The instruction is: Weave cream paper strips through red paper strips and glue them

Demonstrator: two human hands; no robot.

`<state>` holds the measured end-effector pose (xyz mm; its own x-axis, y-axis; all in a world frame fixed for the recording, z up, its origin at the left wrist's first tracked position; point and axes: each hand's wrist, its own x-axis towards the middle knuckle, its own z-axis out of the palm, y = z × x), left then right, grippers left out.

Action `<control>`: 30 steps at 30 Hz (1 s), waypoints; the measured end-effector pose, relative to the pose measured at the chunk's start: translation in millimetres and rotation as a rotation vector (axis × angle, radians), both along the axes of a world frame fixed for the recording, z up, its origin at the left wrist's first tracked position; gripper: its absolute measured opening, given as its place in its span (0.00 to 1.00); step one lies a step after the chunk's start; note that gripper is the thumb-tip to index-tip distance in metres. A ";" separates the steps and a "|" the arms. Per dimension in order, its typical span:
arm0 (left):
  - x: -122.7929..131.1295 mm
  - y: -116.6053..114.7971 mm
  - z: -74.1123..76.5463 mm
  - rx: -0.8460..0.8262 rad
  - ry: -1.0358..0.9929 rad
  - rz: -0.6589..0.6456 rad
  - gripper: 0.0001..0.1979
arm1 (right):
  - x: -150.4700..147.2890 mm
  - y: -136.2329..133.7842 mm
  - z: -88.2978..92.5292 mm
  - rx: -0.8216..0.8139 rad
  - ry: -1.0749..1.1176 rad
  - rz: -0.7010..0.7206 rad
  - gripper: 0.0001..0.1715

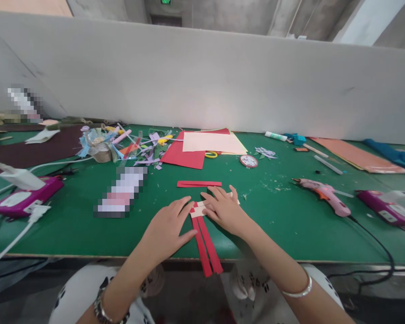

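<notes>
Red paper strips (209, 245) lie side by side and reach past the table's front edge toward me. Pale cream paper strips (198, 210) cross them at their far end, with red and cream overlapping there. My left hand (170, 227) rests at the left of this crossing, fingers stretched out, its fingertips at the red strips. Over the cream strips lies my right hand (224, 209), fingers spread, hiding part of them. Just beyond my hands, more red strips (199, 184) lie flat on the green table (270, 234).
Red paper (185, 155) and a cream sheet (212, 142) partly cover yellow-handled scissors (211, 155). A pink glue gun (324, 195) lies right, its cord trailing off the edge. Purple power strips (30, 198) sit at left and right. Paper scraps (150, 153) are heaped back left.
</notes>
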<state>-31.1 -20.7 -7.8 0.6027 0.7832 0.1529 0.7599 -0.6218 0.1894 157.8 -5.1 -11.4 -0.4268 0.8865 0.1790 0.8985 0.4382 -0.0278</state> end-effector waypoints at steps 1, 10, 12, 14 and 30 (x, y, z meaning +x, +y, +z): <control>-2.4 -2.0 -0.1 -0.013 -0.001 -0.042 0.29 | 0.1 0.1 -0.2 0.002 0.002 0.002 0.23; -16.9 -17.3 -4.9 -0.216 0.121 -0.141 0.37 | -0.7 0.4 -0.7 -0.051 0.031 -0.008 0.23; -17.6 -15.6 -4.0 -0.219 0.103 -0.147 0.37 | 0.1 0.3 0.4 -0.062 0.042 -0.008 0.23; -17.7 -13.0 -2.8 -0.196 0.059 -0.154 0.36 | 1.6 0.2 2.1 -0.073 0.060 0.000 0.23; -4.8 -6.4 -2.9 0.011 -0.060 -0.134 0.22 | 2.5 3.9 0.4 -0.066 0.114 -0.024 0.16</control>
<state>-35.9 -27.0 -10.7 0.6909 0.6946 0.2004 0.6577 -0.7190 0.2245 160.3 -1.1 -11.0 -0.3853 0.9077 0.1662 0.8980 0.4103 -0.1588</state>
